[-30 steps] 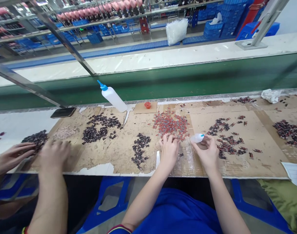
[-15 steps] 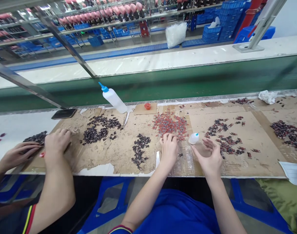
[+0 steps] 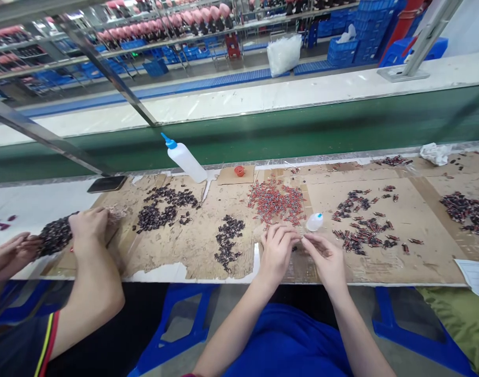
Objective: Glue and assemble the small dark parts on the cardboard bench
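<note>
My left hand (image 3: pixel 276 249) and my right hand (image 3: pixel 324 256) meet over the cardboard-covered bench, fingertips pinched together on a small part I cannot make out. A small white dropper bottle with a blue tip (image 3: pixel 313 222) stands upright just beyond my right hand, apart from it. A pile of small red parts (image 3: pixel 276 200) lies beyond my left hand. Dark and red parts (image 3: pixel 363 230) are scattered to the right of my right hand.
A co-worker's hands (image 3: pixel 88 226) work a dark pile (image 3: pixel 54 235) at the left. A large white squeeze bottle (image 3: pixel 185 158) leans at the back near a red cap (image 3: pixel 238 170). More dark piles (image 3: pixel 228 238) lie mid-bench. A green conveyor belt (image 3: pixel 302 128) runs behind.
My right hand set the small dropper bottle down on the bench and came back to meet my left hand. The co-worker's hands shifted over the dark pile.
</note>
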The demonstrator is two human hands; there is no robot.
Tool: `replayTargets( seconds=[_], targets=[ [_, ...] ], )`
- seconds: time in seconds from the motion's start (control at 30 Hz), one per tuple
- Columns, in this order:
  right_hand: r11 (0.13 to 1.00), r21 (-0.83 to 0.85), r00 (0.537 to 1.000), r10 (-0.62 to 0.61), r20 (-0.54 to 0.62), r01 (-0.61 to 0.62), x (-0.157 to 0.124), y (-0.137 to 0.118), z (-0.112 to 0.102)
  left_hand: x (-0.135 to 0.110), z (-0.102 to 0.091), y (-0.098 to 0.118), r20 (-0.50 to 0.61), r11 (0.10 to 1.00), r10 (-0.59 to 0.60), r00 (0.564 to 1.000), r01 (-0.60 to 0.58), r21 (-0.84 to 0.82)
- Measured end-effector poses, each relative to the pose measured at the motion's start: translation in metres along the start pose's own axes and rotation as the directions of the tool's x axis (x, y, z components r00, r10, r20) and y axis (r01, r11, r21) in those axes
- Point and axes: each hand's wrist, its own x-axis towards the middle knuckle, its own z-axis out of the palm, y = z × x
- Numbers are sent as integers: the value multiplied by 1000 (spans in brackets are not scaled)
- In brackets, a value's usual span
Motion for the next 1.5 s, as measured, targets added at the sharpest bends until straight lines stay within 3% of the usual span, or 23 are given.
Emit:
replayTargets(
  seconds=[0.13, 0.4, 0.6, 0.73, 0.97, 1.23, 1.5],
  targets=[
    [1000, 4, 999, 31, 36, -31, -1, 1, -3, -17, 2, 1, -8, 999, -33, 999, 33, 0],
    [988, -108, 994, 106, -35, -110, -11, 6, -12, -35, 10, 0, 4, 994, -72, 997, 72, 87],
    [988, -70, 990, 136, -34, -138, -18, 0, -8, -24, 10, 0, 86, 980, -139, 986, 150, -131],
    [990, -25, 990, 137, -22, -137, -21, -10, -7, -24, 6, 3, 55, 938, -214, 975, 220, -267],
    [993, -18, 993, 115, 32, -114, -22, -15, -6, -24, -4, 10, 41, 904, -206, 978, 206, -375],
    [986, -146, 996, -70, 62, 78, -26, -16, -6, -18, -14, 12, 203, 673, -362, 910, 406, -618],
    [935, -238, 964, -249, 90, 264, -28, -27, -5, -16, -21, 20, 214, 656, -382, 899, 427, -623]
  ],
)
